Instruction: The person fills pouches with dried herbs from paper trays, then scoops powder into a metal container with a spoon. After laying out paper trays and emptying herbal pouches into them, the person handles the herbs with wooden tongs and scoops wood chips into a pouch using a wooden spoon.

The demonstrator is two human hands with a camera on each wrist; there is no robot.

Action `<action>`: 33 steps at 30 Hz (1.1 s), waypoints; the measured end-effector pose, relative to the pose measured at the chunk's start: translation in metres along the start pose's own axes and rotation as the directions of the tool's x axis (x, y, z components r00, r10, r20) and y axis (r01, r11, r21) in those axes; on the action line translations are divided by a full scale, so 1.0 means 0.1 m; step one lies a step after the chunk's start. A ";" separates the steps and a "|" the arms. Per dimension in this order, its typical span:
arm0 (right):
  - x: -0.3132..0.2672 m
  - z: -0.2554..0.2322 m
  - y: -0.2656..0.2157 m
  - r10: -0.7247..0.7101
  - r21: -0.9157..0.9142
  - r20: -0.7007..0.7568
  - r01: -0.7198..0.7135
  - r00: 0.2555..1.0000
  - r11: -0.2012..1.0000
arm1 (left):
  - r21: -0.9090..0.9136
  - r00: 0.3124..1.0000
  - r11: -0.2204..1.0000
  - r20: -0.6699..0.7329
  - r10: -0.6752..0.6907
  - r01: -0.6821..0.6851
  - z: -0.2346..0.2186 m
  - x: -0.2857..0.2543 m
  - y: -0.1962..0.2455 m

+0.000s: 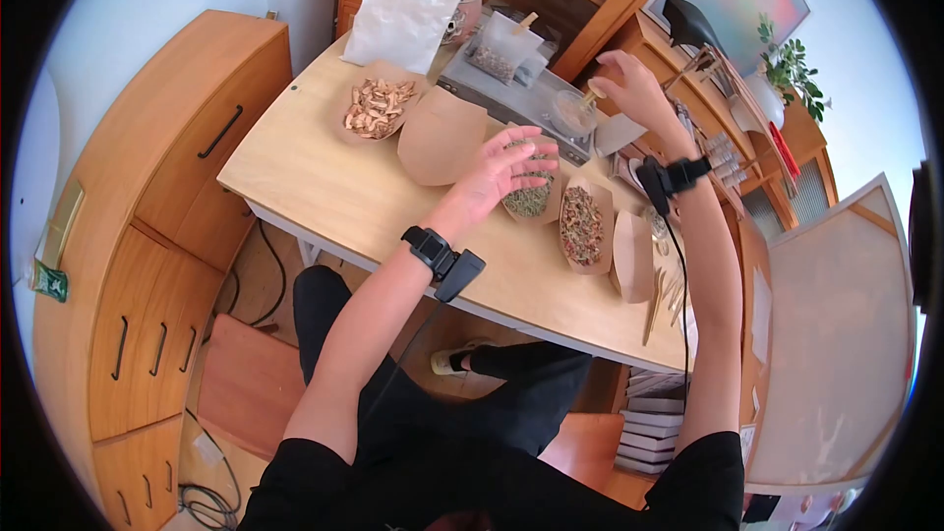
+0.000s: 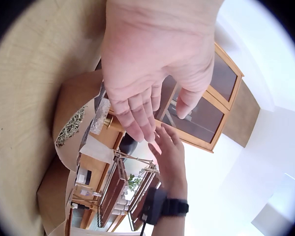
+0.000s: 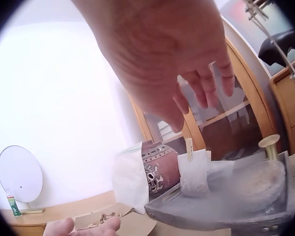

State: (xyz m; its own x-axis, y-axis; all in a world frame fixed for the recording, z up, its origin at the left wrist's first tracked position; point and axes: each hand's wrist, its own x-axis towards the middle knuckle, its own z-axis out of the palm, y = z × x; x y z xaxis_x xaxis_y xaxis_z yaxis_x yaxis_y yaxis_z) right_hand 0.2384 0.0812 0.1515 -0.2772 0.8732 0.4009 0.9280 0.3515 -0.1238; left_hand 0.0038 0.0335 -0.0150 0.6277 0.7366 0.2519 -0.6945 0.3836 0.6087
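Note:
My left hand (image 1: pixel 492 175) hovers with spread, relaxed fingers over a paper boat of dried green herb (image 1: pixel 529 201), holding nothing. In the left wrist view its palm and loosely bent fingers show, and the herb (image 2: pixel 73 127) lies below to the side. My right hand (image 1: pixel 634 90) is raised over the right end of a grey tray (image 1: pixel 519 104), fingers apart and nothing between them. On that tray are a round dish of pale powder (image 1: pixel 570 114) and a brass-coloured knobbed tool (image 3: pixel 270 142), apart from the hand. A small pouch (image 3: pixel 193 174) bears a wooden clothespin (image 3: pixel 189 148).
More paper boats line the table (image 1: pixel 324 177): one with dried slices (image 1: pixel 379 106), one bare inside (image 1: pixel 442 138), one with mixed dried petals (image 1: pixel 582 226), another at right (image 1: pixel 632 256). A white zip bag (image 1: pixel 403 15) stands before a patterned jar (image 3: pixel 162 169). Thin tools (image 1: pixel 654 307) lie at the right edge.

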 end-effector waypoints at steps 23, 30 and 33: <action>-4.82 -1.20 1.40 0.950 -0.403 -0.016 -0.872 0.311 0.278 | 0.074 0.994 0.997 0.109 -0.005 -0.003 -0.04 0.04 -0.05; -5.17 -1.00 1.43 1.000 -0.083 0.007 -0.996 -0.011 -0.010 | 0.066 0.996 0.998 0.091 -0.001 -0.005 -0.03 0.02 -0.03; -5.42 -0.87 1.56 0.994 0.044 0.043 -0.994 0.100 0.098 | 0.070 0.996 0.998 0.092 -0.006 -0.001 -0.02 0.02 -0.03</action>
State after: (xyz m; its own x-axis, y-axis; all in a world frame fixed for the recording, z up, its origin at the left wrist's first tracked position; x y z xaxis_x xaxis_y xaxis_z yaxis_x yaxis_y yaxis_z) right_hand 0.5550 -0.3660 -0.0062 0.8841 0.4509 -0.1224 0.3552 -0.8189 -0.4508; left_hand 0.0060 0.0354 -0.0178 0.6613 0.6801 0.3165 -0.6686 0.3433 0.6596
